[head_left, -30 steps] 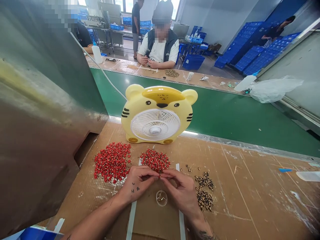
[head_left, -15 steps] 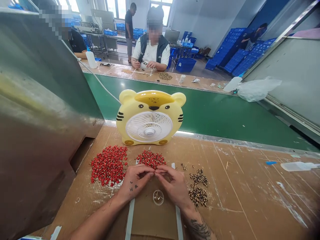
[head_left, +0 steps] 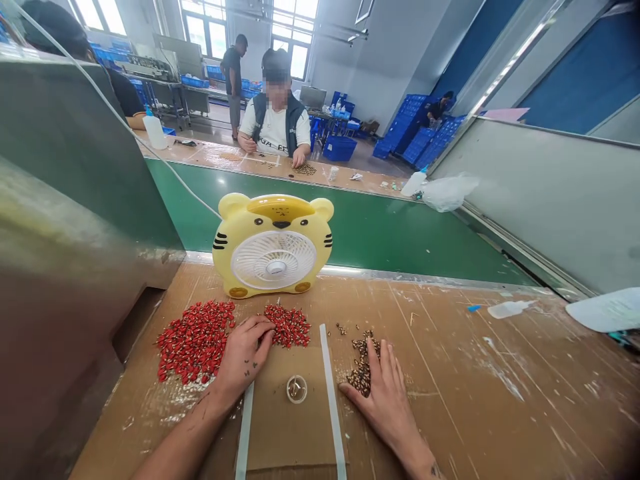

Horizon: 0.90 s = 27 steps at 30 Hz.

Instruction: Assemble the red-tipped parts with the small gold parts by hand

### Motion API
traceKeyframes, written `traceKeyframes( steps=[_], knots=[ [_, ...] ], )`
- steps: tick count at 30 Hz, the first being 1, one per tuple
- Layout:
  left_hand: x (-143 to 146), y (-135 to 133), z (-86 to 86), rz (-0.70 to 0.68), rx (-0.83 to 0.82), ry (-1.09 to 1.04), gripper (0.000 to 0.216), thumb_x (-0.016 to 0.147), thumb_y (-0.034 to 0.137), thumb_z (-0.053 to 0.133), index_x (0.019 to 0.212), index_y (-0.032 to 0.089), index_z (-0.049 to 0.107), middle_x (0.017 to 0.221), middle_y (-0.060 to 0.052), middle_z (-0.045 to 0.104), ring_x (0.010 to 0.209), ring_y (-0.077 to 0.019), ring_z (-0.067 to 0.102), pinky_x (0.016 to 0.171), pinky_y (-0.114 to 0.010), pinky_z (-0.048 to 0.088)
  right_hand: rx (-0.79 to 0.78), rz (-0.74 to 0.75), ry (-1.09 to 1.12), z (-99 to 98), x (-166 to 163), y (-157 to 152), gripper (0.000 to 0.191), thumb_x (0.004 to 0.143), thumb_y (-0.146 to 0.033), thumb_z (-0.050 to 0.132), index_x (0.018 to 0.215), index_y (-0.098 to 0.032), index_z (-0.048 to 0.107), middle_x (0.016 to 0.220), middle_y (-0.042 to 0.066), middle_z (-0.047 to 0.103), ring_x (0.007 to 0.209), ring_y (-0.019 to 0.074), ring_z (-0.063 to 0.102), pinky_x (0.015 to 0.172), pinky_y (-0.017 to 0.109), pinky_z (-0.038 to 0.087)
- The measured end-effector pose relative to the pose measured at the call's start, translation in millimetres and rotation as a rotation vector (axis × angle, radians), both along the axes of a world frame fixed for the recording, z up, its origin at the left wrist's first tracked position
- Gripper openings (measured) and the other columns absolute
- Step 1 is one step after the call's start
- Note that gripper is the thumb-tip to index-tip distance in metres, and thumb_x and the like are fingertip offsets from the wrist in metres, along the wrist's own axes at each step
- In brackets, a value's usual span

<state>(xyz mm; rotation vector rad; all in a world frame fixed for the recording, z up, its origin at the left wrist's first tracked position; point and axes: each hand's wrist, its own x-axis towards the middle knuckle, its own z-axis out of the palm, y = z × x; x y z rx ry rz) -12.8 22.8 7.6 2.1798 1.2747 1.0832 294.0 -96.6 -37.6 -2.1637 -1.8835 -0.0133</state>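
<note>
My left hand point(head_left: 246, 352) is at the left edge of a small pile of red pieces point(head_left: 289, 325), its thumb and fingers curled together; whatever they pinch is too small to make out. My right hand point(head_left: 386, 393) rests with fingers apart on a heap of small black-and-gold beads point(head_left: 361, 373). Between the two hands, a small round clear dish point(head_left: 297, 399) with a little liquid and a thin stick-like thing stands on a cardboard pad point(head_left: 290, 440). Left of my left hand lies a larger pile of red pieces with pale tips point(head_left: 193, 340).
A yellow tiger-faced fan point(head_left: 275, 250) stands behind the piles. White tape strips point(head_left: 327, 387) edge the pad. A metal cabinet point(head_left: 75, 267) rises at left. Squeeze bottles point(head_left: 510, 308) lie at right. Across the green belt point(head_left: 375, 233), a person point(head_left: 275, 120) handles small beads.
My hands, together above the pad before, have come apart. The right has gone to the black-and-gold beads and spread open; the left has moved to the small red pile. The view has shifted.
</note>
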Motion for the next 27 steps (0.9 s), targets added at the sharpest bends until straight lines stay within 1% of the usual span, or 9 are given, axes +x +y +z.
traceKeyframes(
  steps=[2,7,12,17,20,22,25,27],
  knots=[
    [-3.5,-0.9,2.8,0.01,0.001,-0.007,0.022,0.09,0.019,0.054,0.095,0.02,0.075,0.098,-0.008,0.074,0.091,-0.0215,0.07,0.082,-0.033,0.056,0.021,0.032,-0.009,-0.6,-5.5,11.9,0.102,0.08,-0.068,0.059,0.156,-0.02,0.012,0.161,0.019,0.012,0.146,0.0425,0.014,0.112,0.061,0.027],
    [-11.1,-0.9,4.9,0.029,0.013,-0.055,0.021,0.089,0.02,0.056,0.092,0.022,0.076,0.094,-0.006,0.075,0.088,-0.0204,0.07,0.08,-0.03,0.056,0.008,0.121,0.028,10.4,-10.6,49.3,0.097,0.083,-0.066,0.058,0.156,-0.02,0.013,0.16,0.018,0.017,0.147,0.0377,0.017,0.115,0.055,0.026],
    [-11.4,-0.4,5.4,0.03,-0.007,-0.095,0.02,0.087,0.02,0.057,0.09,0.022,0.076,0.092,-0.006,0.076,0.086,-0.0204,0.07,0.08,-0.031,0.056,0.009,0.186,0.074,13.8,-15.8,71.3,0.079,0.089,-0.06,0.053,0.152,-0.017,0.029,0.157,0.018,0.026,0.146,0.034,0.022,0.116,0.053,0.028],
    [-9.2,-1.0,8.2,0.001,-0.036,-0.09,0.02,0.088,0.019,0.057,0.091,0.021,0.076,0.091,-0.007,0.075,0.085,-0.02,0.07,0.077,-0.03,0.056,0.053,0.205,0.125,14.2,-23.4,87.9,0.058,0.095,-0.048,0.05,0.142,-0.015,0.046,0.152,0.018,0.037,0.143,0.0328,0.03,0.115,0.05,0.033],
    [-9.6,0.2,6.9,0.006,-0.025,-0.077,0.019,0.088,0.019,0.056,0.09,0.02,0.075,0.09,-0.007,0.075,0.085,-0.0201,0.07,0.078,-0.03,0.056,0.082,0.245,0.136,12.7,-26.4,95.3,0.046,0.098,-0.041,0.047,0.135,-0.015,0.055,0.149,0.018,0.042,0.14,0.0318,0.037,0.112,0.049,0.038],
    [-11.1,1.8,4.6,0.027,-0.002,-0.072,0.019,0.089,0.019,0.055,0.089,0.019,0.075,0.09,-0.007,0.075,0.084,-0.0202,0.07,0.078,-0.031,0.056,0.095,0.285,0.137,10.9,-27.1,98.2,0.042,0.1,-0.038,0.043,0.129,-0.014,0.061,0.145,0.018,0.047,0.138,0.0312,0.041,0.111,0.049,0.041],
    [-17.1,4.5,4.2,0.063,0.035,-0.071,0.02,0.09,0.021,0.054,0.09,0.018,0.074,0.09,-0.007,0.075,0.085,-0.0201,0.069,0.079,-0.031,0.055,0.098,0.325,0.14,10.9,-24.6,98.0,0.041,0.102,-0.033,0.037,0.12,-0.013,0.067,0.138,0.017,0.055,0.134,0.0301,0.047,0.109,0.048,0.043],
    [-24.4,5.8,9.0,0.085,0.041,-0.059,0.021,0.091,0.023,0.054,0.09,0.019,0.074,0.09,-0.007,0.074,0.085,-0.02,0.069,0.079,-0.031,0.055,0.083,0.364,0.134,14.6,-20.3,94.1,0.04,0.101,-0.035,0.039,0.123,-0.016,0.067,0.139,0.015,0.055,0.134,0.0293,0.047,0.111,0.05,0.041]
  ],
)
